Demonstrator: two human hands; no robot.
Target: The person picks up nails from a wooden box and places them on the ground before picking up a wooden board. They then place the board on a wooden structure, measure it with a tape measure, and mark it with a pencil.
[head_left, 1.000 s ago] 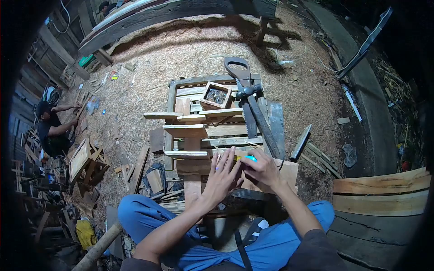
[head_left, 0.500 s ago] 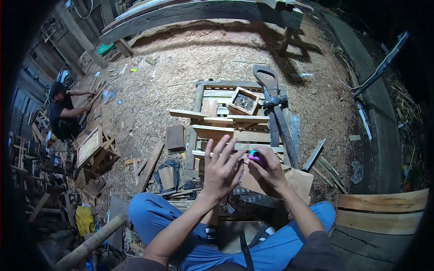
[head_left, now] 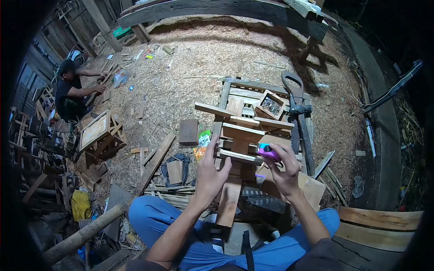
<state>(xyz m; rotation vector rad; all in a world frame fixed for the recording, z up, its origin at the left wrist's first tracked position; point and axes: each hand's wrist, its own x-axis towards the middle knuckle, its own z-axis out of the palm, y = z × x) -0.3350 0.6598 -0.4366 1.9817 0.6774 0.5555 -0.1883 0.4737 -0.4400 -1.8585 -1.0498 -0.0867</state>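
Note:
My right hand grips a small purple and turquoise object above a slatted wooden bench. Thumb and fingers apart, my left hand holds nothing, at the bench's left side. Between and beyond both hands lie wooden boards. Farther back on the bench stands a small wooden box with small dark bits inside. A hand saw and a hammer lie along the bench's right side. A green and orange packet shows just beyond my left fingertips.
At the left a person crouches, hands at wood pieces. A wooden stool lies tipped nearby. A brown block sits left of the bench. One heavy beam spans the back. Thick planks are at the lower right.
The view has shifted, so the bench appears farther right. My left hand has moved away from my right hand, and the packet now shows. My right hand still holds the purple object.

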